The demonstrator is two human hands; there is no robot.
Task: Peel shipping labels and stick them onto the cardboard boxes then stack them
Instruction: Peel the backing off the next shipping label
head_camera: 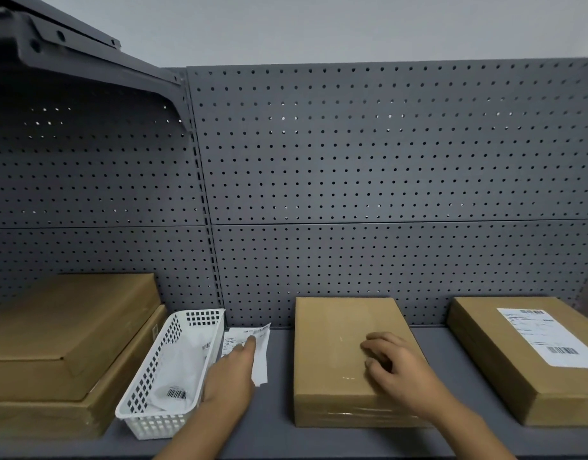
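A plain cardboard box (339, 346) lies flat in the middle of the grey shelf. My right hand (395, 366) rests on its top with fingers loosely bent. Left of the box, a white shipping label sheet (261, 356) lies on the shelf beside a white basket. My left hand (234, 370) reaches over it, its index finger touching the printed part of the label. To the right sits another cardboard box (505, 370) with a white shipping label (548, 336) stuck on its top.
A white perforated basket (146, 376) holding more label sheets stands left of my left hand. Two stacked cardboard boxes (63, 340) fill the far left. A grey pegboard wall (369, 180) backs the shelf (279, 393); a bracket overhangs at the upper left.
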